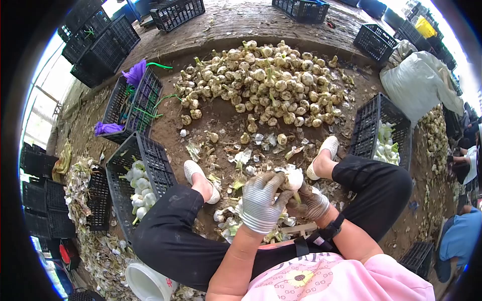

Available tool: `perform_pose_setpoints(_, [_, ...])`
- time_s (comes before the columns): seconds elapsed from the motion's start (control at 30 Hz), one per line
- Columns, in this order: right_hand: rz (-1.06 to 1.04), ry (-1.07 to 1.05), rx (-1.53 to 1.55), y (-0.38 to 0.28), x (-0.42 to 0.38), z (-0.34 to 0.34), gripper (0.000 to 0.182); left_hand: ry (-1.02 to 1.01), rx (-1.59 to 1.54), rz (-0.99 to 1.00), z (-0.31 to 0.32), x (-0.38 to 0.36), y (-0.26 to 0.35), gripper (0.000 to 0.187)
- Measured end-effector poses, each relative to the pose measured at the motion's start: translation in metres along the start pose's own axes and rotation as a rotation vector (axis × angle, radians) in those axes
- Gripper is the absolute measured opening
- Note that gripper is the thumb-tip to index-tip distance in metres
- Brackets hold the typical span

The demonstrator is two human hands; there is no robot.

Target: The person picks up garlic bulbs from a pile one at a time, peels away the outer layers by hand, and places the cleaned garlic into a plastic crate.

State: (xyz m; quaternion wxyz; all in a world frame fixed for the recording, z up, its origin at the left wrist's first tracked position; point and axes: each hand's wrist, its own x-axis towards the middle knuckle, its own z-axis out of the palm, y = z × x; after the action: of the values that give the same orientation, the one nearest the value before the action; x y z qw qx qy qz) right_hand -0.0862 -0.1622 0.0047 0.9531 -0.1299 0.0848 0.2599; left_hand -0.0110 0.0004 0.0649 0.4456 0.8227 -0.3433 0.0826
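Observation:
A partly white garlic bulb (294,179) is held between my two gloved hands, low in the middle of the view. My left hand (263,200), in a striped grey glove, has its fingers closed at the bulb's left side. On the other side, my right hand (310,201) is closed around the bulb's lower right and stem, its glove dirty and a dark watch on the wrist. Loose skins (242,157) lie on the ground beyond and below the hands. A large heap of unpeeled garlic (271,83) rises in front of my feet.
A black crate (159,163) with white bulbs (142,188) stands at the left, another crate (384,108) with bulbs at the right. A white bucket (148,282) is at lower left, a white sack (419,83) at upper right. A person in blue (458,236) sits at far right.

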Motion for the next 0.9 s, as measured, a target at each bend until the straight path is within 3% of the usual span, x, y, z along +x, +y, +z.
perform_pose_setpoints(0.07, [0.005,-0.071,0.007,0.002,0.002,-0.009,0.05,0.01,0.047,0.038,0.001,0.003,0.002,0.03])
perform_pose_setpoints(0.17, [-0.074,-0.01,-0.021,0.003,0.002,-0.008,0.044,0.027,0.167,0.069,0.006,0.003,0.004,0.024])
perform_pose_setpoints(0.27, [-0.107,0.289,0.023,0.012,0.002,-0.012,0.044,-0.003,0.276,0.057,0.009,0.003,0.006,0.018])
perform_pose_setpoints(0.37, [-0.051,0.07,0.049,0.013,0.002,-0.029,0.048,-0.001,0.197,0.058,0.013,0.008,-0.008,0.011])
perform_pose_setpoints(0.4, [-0.021,0.038,0.065,0.01,0.002,-0.028,0.05,0.041,-0.019,0.003,0.019,0.009,-0.019,0.008])
perform_pose_setpoints(0.5, [0.026,-0.034,0.082,-0.001,0.003,-0.005,0.054,0.226,-1.175,-0.753,0.024,0.006,-0.035,0.012])
perform_pose_setpoints(0.53, [0.017,-0.045,0.075,0.001,0.003,-0.002,0.056,0.302,-1.215,-0.845,0.026,0.004,-0.053,0.021])
perform_pose_setpoints(0.63, [-0.022,0.01,0.054,0.006,0.001,-0.009,0.061,0.263,-1.404,-0.857,0.013,0.001,-0.064,0.045])
perform_pose_setpoints(0.67, [0.007,-0.03,0.083,0.005,0.002,-0.01,0.062,0.168,-1.273,-0.785,0.012,-0.001,-0.062,0.064])
perform_pose_setpoints(0.77, [0.098,-0.229,0.093,-0.001,0.007,-0.018,0.064,0.086,-1.081,-0.562,0.017,-0.004,-0.028,0.075])
perform_pose_setpoints(0.8, [0.054,-0.215,0.079,0.0,0.006,-0.017,0.064,-0.005,-0.913,-0.607,0.012,-0.01,-0.029,0.086])
perform_pose_setpoints(0.9, [-0.042,0.099,0.051,0.0,0.001,0.013,0.062,0.055,-0.474,-0.113,0.005,-0.001,-0.017,0.091])
